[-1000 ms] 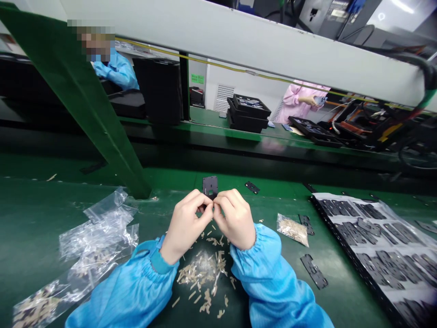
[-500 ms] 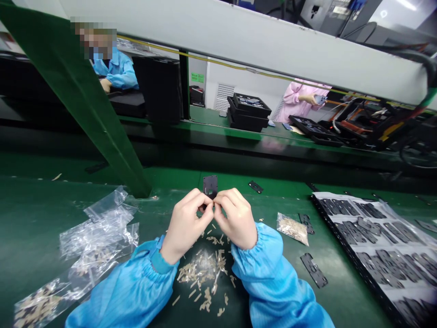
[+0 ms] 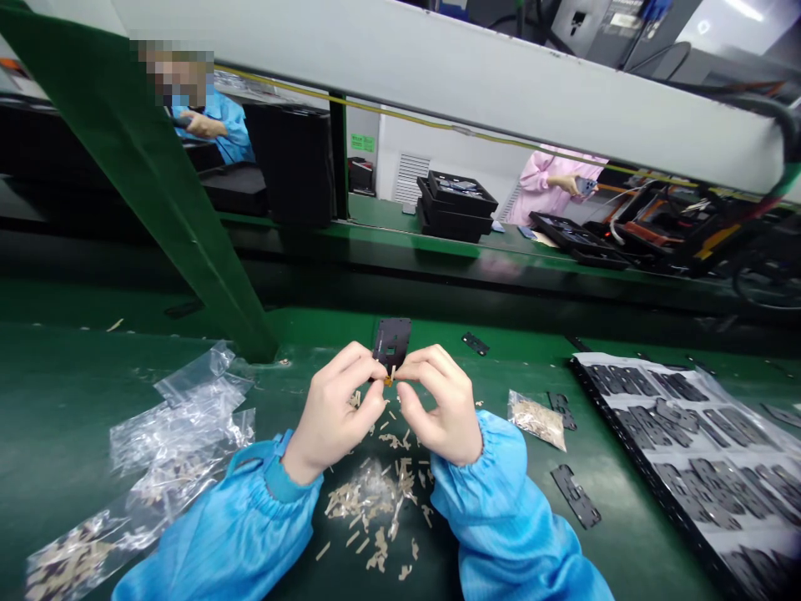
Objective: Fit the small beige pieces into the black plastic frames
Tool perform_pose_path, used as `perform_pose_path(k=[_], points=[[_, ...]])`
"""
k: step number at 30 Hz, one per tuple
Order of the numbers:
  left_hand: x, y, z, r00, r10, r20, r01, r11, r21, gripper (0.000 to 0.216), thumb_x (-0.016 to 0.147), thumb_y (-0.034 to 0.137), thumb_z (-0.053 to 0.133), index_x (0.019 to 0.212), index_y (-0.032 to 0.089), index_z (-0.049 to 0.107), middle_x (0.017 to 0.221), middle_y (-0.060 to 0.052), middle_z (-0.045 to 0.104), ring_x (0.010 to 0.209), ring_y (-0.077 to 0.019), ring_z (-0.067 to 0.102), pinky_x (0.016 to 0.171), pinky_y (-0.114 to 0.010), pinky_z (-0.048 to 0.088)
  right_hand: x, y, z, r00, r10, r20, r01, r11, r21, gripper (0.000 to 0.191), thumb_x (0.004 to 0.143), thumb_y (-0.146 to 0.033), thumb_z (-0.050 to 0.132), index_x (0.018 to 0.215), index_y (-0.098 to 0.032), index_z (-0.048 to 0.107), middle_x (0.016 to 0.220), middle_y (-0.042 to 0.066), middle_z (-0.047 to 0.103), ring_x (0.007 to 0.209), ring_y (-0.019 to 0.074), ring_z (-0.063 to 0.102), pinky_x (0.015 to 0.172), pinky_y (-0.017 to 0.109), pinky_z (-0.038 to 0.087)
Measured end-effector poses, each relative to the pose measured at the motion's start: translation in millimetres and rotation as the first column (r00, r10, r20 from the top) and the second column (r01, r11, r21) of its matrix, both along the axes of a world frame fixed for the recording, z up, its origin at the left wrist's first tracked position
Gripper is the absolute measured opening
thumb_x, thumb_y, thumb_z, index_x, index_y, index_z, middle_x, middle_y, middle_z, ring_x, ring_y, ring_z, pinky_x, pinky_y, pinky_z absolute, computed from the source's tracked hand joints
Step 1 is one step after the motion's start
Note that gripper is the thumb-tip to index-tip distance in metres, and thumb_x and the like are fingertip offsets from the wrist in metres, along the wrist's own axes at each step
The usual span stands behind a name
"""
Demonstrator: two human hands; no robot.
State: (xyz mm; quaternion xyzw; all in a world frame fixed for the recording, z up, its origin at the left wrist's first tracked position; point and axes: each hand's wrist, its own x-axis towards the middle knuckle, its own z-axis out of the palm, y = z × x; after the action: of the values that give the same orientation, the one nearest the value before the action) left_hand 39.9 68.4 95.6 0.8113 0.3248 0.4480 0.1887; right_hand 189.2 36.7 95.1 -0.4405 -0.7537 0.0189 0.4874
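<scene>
My left hand (image 3: 335, 411) pinches the lower edge of a small black rectangular plate (image 3: 391, 340), held upright above the green belt. Beside it, my right hand (image 3: 438, 402) pinches a tiny tan strip (image 3: 391, 377) right at the plate's bottom edge. Both hands are closed, fingertips almost touching. Under my wrists lies a scatter of small tan strips (image 3: 375, 501) on the belt.
Crumpled clear bags (image 3: 178, 426), some holding strips, lie at the left. A small bag of strips (image 3: 536, 417) and loose black plates (image 3: 576, 497) lie to the right, beside a black tray (image 3: 694, 442) full of plates. A green post (image 3: 163, 200) slants up at the left. Other people work beyond the belt.
My hands have drawn slightly apart and the black plate has tilted and risen a little; the tan strip now shows at its bottom edge.
</scene>
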Motion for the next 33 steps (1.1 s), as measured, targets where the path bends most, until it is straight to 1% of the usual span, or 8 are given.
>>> perform_pose_path(k=[9,14,18,20,22,26,29,33], points=[[-2.7,0.1,-0.2,1.0,0.006,-0.014,-0.005,0.998,0.056,0.013,0.078,0.008,0.045,0.071,0.016,0.053,0.07,-0.001,0.048,0.067,-0.0128,0.047,0.061,-0.025,0.038,4.1,3.4,3.0,0.996,0.087,-0.024,-0.088,0.996,-0.031,0.01,0.083,-0.013,0.049,0.079,-0.018,0.057,0.076,0.004,0.059,0.076,0.0152,0.054,0.068,0.03,0.047],[-5.0,5.7,3.6,0.999,0.013,0.034,-0.011,0.998,-0.064,0.014,0.079,0.01,0.045,0.068,0.017,0.051,0.069,0.0,0.048,0.067,-0.0123,0.047,0.061,-0.025,0.037,9.9,2.4,7.7,0.997,0.07,-0.042,-0.07,0.997,-0.008,0.012,0.081,-0.011,0.047,0.073,-0.017,0.053,0.071,0.003,0.055,0.07,0.0139,0.051,0.063,0.029,0.044],[-6.3,8.5,3.5,0.995,-0.035,0.094,0.055,0.974,-0.219,0.018,0.082,0.016,0.043,0.064,0.018,0.048,0.066,0.001,0.046,0.064,-0.0121,0.046,0.06,-0.025,0.036,7.8,3.0,5.6,0.976,0.099,0.196,-0.115,0.991,0.074,0.016,0.083,-0.016,0.047,0.067,-0.017,0.051,0.066,0.002,0.056,0.064,0.0138,0.048,0.061,0.031,0.039],[-6.9,9.0,2.7,0.99,-0.066,0.125,0.099,0.955,-0.281,0.02,0.083,0.018,0.042,0.063,0.018,0.046,0.065,0.002,0.044,0.063,-0.012,0.044,0.058,-0.025,0.035,6.0,3.0,3.2,0.96,0.084,0.267,-0.12,0.986,0.119,0.013,0.081,-0.015,0.049,0.068,-0.017,0.051,0.068,0.002,0.057,0.066,0.0142,0.048,0.063,0.033,0.037],[-7.2,9.0,2.0,0.985,-0.089,0.149,0.134,0.936,-0.325,0.02,0.082,0.019,0.042,0.062,0.018,0.045,0.065,0.002,0.043,0.061,-0.0119,0.043,0.057,-0.025,0.035,5.1,2.5,0.7,0.963,0.078,0.259,-0.119,0.982,0.148,0.007,0.077,-0.011,0.05,0.075,-0.017,0.054,0.073,0.003,0.059,0.069,0.0146,0.05,0.065,0.033,0.038],[-6.4,7.7,1.6,0.974,-0.138,0.177,0.194,0.914,-0.355,0.019,0.082,0.019,0.042,0.063,0.018,0.045,0.066,0.002,0.042,0.062,-0.0115,0.042,0.058,-0.025,0.034,4.3,2.2,-3.8,0.983,0.019,0.182,-0.059,0.974,0.217,0.019,0.074,-0.006,0.049,0.087,-0.019,0.056,0.081,0.003,0.058,0.073,0.0146,0.051,0.068,0.033,0.039],[-5.4,6.0,2.8,0.968,-0.174,0.18,0.229,0.906,-0.356,0.02,0.083,0.019,0.043,0.063,0.017,0.045,0.065,0.002,0.041,0.062,-0.0112,0.041,0.058,-0.025,0.033,2.8,3.3,-6.0,0.983,-0.051,0.175,0.001,0.961,0.275,0.016,0.075,-0.007,0.053,0.086,-0.02,0.055,0.08,0.002,0.057,0.074,0.0148,0.051,0.068,0.033,0.039],[-4.5,4.5,4.5,0.969,-0.181,0.165,0.229,0.908,-0.35,0.021,0.084,0.018,0.044,0.064,0.017,0.048,0.065,0.002,0.043,0.063,-0.0109,0.044,0.06,-0.024,0.035,2.5,3.2,-5.7,0.984,-0.075,0.163,0.023,0.953,0.302,0.014,0.076,-0.007,0.054,0.082,-0.021,0.054,0.076,0.002,0.057,0.072,0.0148,0.05,0.067,0.034,0.038]])
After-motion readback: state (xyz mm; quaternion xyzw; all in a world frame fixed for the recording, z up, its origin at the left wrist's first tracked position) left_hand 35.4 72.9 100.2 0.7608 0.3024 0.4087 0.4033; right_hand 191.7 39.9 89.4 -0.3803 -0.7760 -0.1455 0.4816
